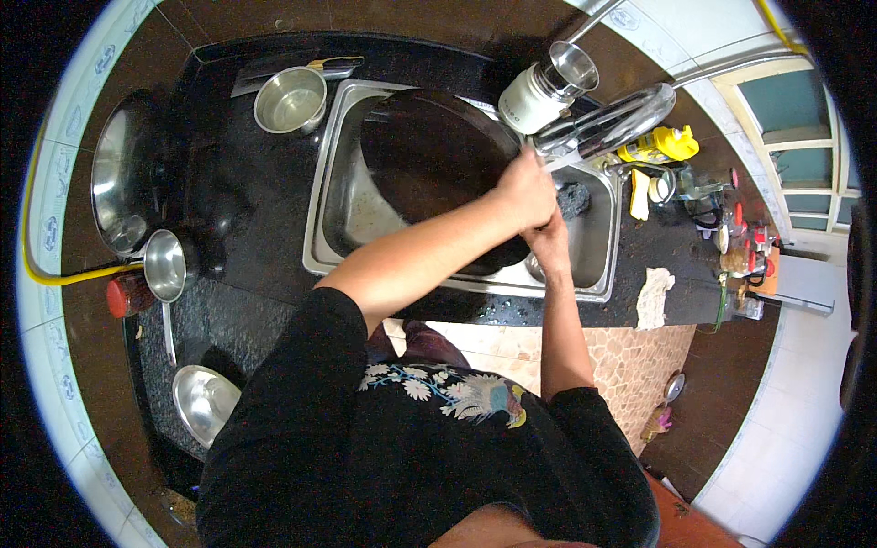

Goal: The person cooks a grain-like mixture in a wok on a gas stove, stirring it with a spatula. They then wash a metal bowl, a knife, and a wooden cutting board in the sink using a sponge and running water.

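A large dark round pan, likely a wok (431, 157), lies tilted across the steel double-bowl sink (318, 226). My left hand (526, 192) is at the pan's right side, beneath the chrome faucet (616, 123); motion blurs its fingers. Just below it, my right hand (550, 243) curls at the pan's edge, close against the left wrist. Where they meet, the hands hide whatever is between them, perhaps the pan's handle. A dark scouring pad (574, 198) rests in the smaller right bowl, beside my hands.
Behind the sink stand a white canister (531, 103) and a steel cup (574, 65). A yellow bottle (661, 144), a sponge (639, 194) and a cloth (656, 298) are at right. At left are a steel pot (291, 99), a saucepan (165, 266) and a bowl (205, 404).
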A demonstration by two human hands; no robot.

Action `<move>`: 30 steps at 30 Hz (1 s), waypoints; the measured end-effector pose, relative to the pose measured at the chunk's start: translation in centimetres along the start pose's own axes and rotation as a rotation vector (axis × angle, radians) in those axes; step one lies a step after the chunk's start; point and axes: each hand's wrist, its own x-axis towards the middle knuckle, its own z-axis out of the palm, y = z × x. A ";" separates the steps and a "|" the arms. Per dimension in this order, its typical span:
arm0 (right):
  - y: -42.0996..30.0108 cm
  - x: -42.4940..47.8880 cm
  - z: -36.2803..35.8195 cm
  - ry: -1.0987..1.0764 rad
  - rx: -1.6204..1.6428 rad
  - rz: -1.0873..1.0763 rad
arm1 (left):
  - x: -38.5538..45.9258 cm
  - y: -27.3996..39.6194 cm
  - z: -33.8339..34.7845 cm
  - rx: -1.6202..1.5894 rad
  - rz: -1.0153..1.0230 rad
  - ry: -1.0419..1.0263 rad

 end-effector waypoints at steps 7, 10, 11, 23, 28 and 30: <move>4.4 -3.7 2.3 0.024 0.174 0.052 | -0.1 -10.2 -2.3 -0.221 -0.119 -0.165; 4.4 -3.2 1.7 -0.019 0.319 0.137 | -0.7 -16.5 2.0 -0.441 -0.214 0.038; 6.9 -3.1 1.0 -0.029 0.248 0.117 | 0.3 -14.8 1.2 -0.436 -0.313 0.000; 2.4 -2.3 1.3 -0.105 -0.010 -0.024 | -3.3 0.7 0.7 -0.040 0.223 0.026; -1.5 -2.5 3.3 -0.107 -0.067 0.101 | -3.7 -11.3 -0.5 -0.173 0.023 0.102; 1.5 -2.5 2.5 -0.104 0.057 0.045 | -3.3 -17.2 -0.5 -0.430 -0.346 -0.147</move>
